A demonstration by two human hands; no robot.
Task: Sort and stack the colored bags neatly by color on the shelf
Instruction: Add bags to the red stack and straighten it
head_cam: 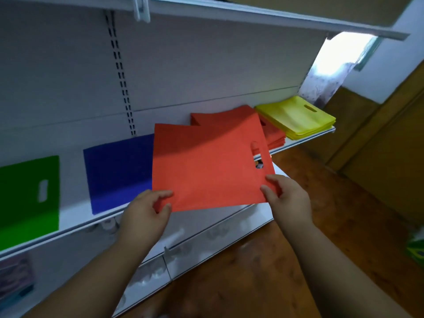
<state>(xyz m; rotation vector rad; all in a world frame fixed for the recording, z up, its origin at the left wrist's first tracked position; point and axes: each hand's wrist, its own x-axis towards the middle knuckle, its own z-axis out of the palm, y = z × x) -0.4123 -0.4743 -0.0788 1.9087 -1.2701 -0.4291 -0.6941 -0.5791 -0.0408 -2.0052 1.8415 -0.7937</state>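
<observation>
I hold a flat red bag point(206, 166) in the air in front of the white shelf point(75, 228). My left hand point(146, 210) pinches its lower left corner, and my right hand point(284, 196) pinches its lower right corner below the handle slot. Behind it a stack of red bags point(273, 136) lies on the shelf, its top bags skewed. A tidy stack of yellow bags point(298, 118) lies at the shelf's right end. A blue bag point(119, 171) lies left of the held bag, partly hidden by it. A green bag point(27, 198) lies at the far left.
An upper shelf point(275, 21) overhangs the bags. A lower shelf point(206, 244) with clear dividers sits below. A brown tiled floor point(344, 203) lies to the right, with a wooden panel point(378, 138) and a bright window point(344, 53) beyond the shelf end.
</observation>
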